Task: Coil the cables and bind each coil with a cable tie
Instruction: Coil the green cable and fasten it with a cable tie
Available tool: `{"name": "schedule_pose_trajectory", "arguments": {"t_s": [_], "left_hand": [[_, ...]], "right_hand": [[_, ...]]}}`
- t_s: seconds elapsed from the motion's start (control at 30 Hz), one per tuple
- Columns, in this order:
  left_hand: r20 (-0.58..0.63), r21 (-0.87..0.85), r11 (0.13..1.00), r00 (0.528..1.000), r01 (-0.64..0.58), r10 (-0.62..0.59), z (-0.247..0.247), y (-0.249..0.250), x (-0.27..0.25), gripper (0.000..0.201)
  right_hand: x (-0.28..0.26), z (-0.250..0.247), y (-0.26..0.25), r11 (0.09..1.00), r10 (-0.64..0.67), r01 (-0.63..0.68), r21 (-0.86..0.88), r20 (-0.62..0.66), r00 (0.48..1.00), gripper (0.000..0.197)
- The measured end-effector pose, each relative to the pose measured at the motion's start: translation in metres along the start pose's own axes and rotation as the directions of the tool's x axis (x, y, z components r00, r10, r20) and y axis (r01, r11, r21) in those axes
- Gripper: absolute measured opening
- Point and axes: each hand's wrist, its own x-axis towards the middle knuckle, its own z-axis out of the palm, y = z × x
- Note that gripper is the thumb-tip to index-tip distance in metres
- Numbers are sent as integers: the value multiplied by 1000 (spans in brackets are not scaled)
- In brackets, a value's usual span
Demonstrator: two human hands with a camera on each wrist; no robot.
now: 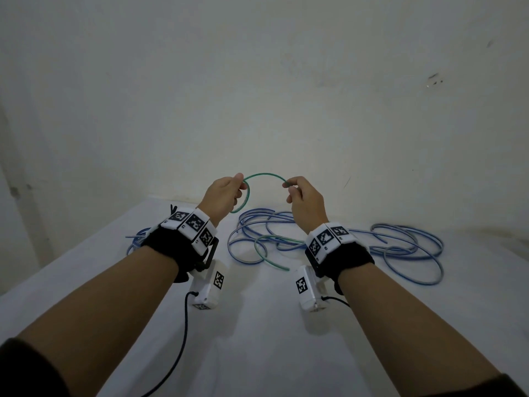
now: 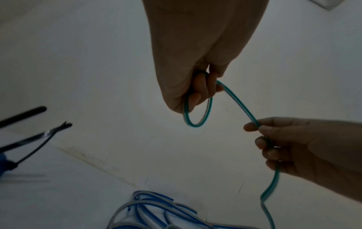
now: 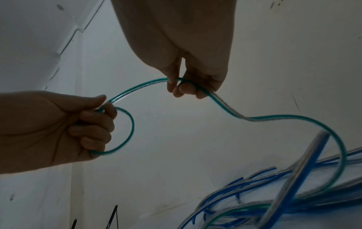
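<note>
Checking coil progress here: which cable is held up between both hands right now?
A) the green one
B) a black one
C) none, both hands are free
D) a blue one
A: the left hand holds a small loop of the green cable, and the right hand pinches it further along.

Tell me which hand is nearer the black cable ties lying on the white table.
Left. The left hand is raised just right of the black cable ties; the right hand is farther right, both pinching the green cable.

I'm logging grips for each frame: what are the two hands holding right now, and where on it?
Both hold the green cable. The left hand grips a small loop at its end; the right hand pinches it further along.
</note>
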Motion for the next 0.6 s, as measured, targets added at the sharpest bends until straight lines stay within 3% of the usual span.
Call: {"name": "schedule_pose_trajectory", "arguments": {"t_s": [0.1,0.33,0.6], "left_hand": [[52,64,998,999,-20,16,3,0,-2,30],[-87,38,999,996,-24,27,-3,0,6,30],[-107,264,959,985,-99,132,-6,-3,6,25]], "right_hand": [[8,-3,-1,1000,25,-25,5,-31,999,24],[1,5,3,996,90,-89,-12,136,987,21],[2,10,4,997,81,-81,0,128,989,23]]}}
